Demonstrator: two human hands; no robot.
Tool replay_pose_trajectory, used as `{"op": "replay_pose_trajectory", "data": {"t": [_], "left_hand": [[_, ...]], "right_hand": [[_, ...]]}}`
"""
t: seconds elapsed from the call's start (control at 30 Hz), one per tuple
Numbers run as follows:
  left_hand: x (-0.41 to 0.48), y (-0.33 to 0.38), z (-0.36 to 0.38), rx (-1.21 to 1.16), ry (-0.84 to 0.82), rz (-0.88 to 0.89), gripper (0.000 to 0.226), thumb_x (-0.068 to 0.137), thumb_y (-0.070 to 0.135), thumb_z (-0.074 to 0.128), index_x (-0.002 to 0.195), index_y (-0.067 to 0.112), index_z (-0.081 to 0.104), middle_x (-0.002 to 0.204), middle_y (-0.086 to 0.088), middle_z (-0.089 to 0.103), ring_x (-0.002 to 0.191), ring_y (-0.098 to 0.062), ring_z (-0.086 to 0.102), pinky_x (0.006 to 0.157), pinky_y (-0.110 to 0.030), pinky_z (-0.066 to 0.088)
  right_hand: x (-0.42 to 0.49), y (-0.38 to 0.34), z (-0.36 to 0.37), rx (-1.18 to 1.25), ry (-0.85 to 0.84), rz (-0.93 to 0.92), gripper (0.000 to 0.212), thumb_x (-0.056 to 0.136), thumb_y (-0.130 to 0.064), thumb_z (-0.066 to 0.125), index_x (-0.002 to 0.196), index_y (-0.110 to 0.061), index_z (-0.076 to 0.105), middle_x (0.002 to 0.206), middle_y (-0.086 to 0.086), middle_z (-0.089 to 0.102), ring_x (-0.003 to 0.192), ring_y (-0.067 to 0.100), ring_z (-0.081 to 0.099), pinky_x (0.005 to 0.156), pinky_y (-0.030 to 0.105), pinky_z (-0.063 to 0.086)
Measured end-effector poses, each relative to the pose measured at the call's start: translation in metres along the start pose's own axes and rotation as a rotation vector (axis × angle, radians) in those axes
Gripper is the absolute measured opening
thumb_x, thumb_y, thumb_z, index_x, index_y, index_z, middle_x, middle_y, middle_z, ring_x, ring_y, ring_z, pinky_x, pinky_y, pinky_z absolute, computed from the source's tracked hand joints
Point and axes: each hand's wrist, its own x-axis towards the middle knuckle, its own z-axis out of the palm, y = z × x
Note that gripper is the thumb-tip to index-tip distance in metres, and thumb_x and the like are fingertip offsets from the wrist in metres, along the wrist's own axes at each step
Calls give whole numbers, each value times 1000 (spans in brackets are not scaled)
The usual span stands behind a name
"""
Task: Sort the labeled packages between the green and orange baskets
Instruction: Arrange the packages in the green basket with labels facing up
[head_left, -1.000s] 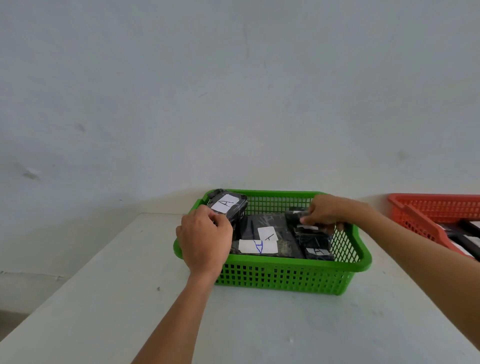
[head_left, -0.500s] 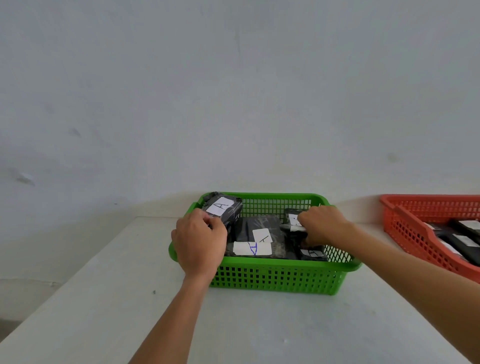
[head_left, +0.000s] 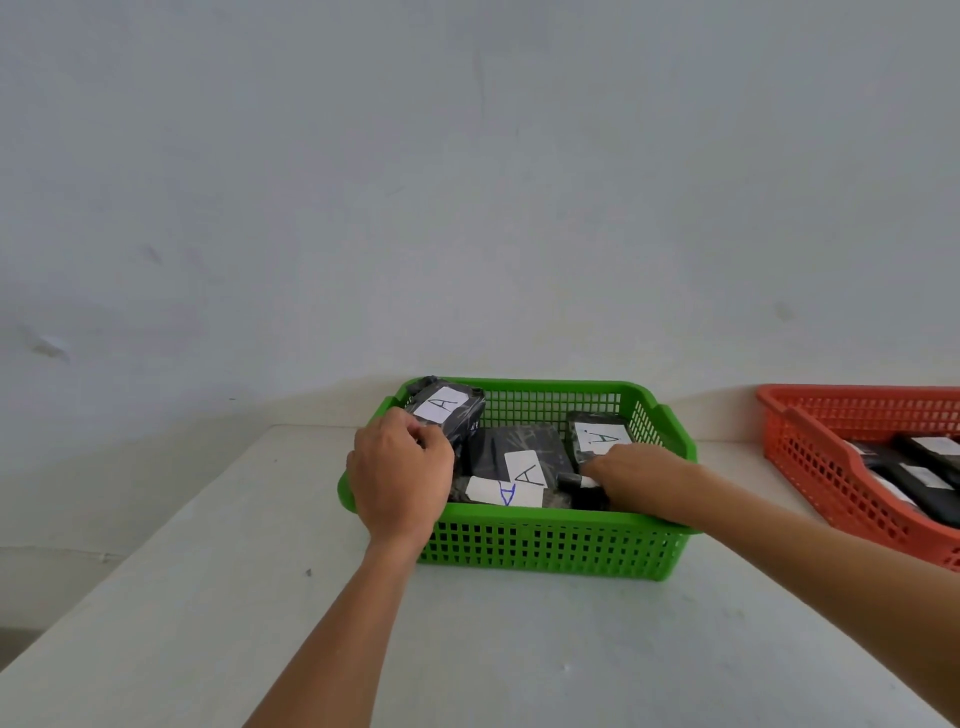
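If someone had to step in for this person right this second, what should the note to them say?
Left hand grips the A package at the green basket's far left corner.
Right hand reaches among packages at its near right; its grip is hidden.
Three more A labels show in green.
Orange basket holds several packages, labels unreadable.
Left: check remaining labels, move mismatches.

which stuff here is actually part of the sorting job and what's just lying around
Job: green basket, orange basket, corner A package gripped by the left hand, other A packages, orange-side packages, right hand.
Just there: table, wall.
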Motion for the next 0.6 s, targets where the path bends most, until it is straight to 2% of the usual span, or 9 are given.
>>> {"op": "replay_pose_trajectory", "data": {"t": [0.13, 0.3, 0.37, 0.43, 0.5, 0.53, 0.6], "left_hand": [[1, -2, 2, 4, 8, 7, 11, 78, 15, 55, 68, 19, 56, 69, 8, 55, 75, -19, 49, 61, -33, 38], [1, -3, 3, 22, 14, 3, 10, 79, 16, 54, 69, 19, 56, 70, 9, 55, 76, -20, 51, 58, -30, 33], [1, -3, 2, 20, 11, 2, 10, 79, 17, 55, 69, 19, 57, 71, 8, 56, 77, -20, 52, 57, -30, 33], [1, -3, 3, 25, 13, 3, 10, 79, 17, 55, 69, 20, 56, 71, 8, 56, 77, -19, 52, 56, -29, 32], [1, -3, 3, 38, 19, 4, 10, 79, 17, 54, 69, 20, 56, 72, 7, 57, 76, -19, 53, 54, -29, 30], [2, -3, 4, 42, 20, 5, 10, 79, 17, 54, 70, 20, 57, 73, 6, 58, 76, -20, 53, 53, -29, 30], [3, -4, 5, 52, 21, 5, 10, 79, 18, 54, 70, 20, 57, 74, 6, 59, 76, -20, 54, 50, -27, 28]], "right_hand": [[0, 3, -1, -59, -16, -82, 31, 95, -21, 43, 125, -15, 51, 112, 6, 65, 98, 22, 61, 80, 32, 49], [-5, 4, -3, -65, -70, -118, 28, 96, -33, 40, 104, -14, 59, 100, 4, 68, 84, 19, 62, 75, 30, 49], [-4, 7, -10, 49, -181, -73, 21, 94, -28, 44, 103, -14, 58, 94, 6, 66, 76, 19, 62, 71, 30, 54], [-4, 17, -18, 362, -275, 16, 10, 90, -16, 48, 96, -15, 56, 85, 8, 64, 69, 19, 66, 58, 29, 58], [-3, 29, -25, 510, -174, 66, 7, 88, -13, 50, 85, -18, 51, 83, 8, 64, 62, 16, 66, 48, 24, 53], [-1, 35, -26, 435, -47, 81, 8, 88, -18, 54, 85, -20, 47, 84, 4, 64, 59, 10, 62, 46, 22, 48], [9, 42, -23, 233, 121, 88, 27, 85, -36, 60, 97, -23, 40, 86, -6, 57, 62, 4, 50, 51, 19, 37]]}}
